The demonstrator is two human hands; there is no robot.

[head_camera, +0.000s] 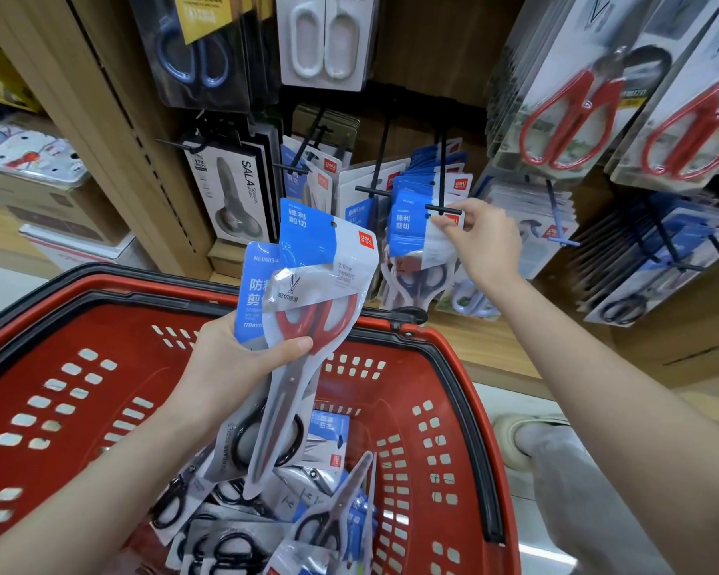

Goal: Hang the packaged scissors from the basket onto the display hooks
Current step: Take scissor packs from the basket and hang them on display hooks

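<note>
**A:** Which step is in hand?

**B:** Hanging, I'd judge. Beyond the far rim of the red basket (445,346), the right hand (484,238) pinches the top edge of a blue-and-white pack (416,238) at the tip of a black hook (443,210). I cannot tell whether the pack's hole is over the bar yet.

**A:** And the other hand?

**B:** The left hand (233,367), above the basket's far side, grips 2 packs fanned together. A red-handled pack (328,263) is in front and a blue-carded pack (254,284) sits behind it.

**A:** What does the next move call for?

**B:** Probably seating that pack and sliding it back against the hung packs (411,188) on the same hook. Then the fingers let go and reach toward the basket for 1 of the 2 waiting packs. The hole is small and the sleeves look floppy, so the card's top edge needs a steady pinch.

**A:** What's in the basket?

**B:** A loose heap of packaged scissors (241,533) lies on its floor at the near side. They are mostly black-handled and overlap too much to count. Plenty is left to hang.
</note>
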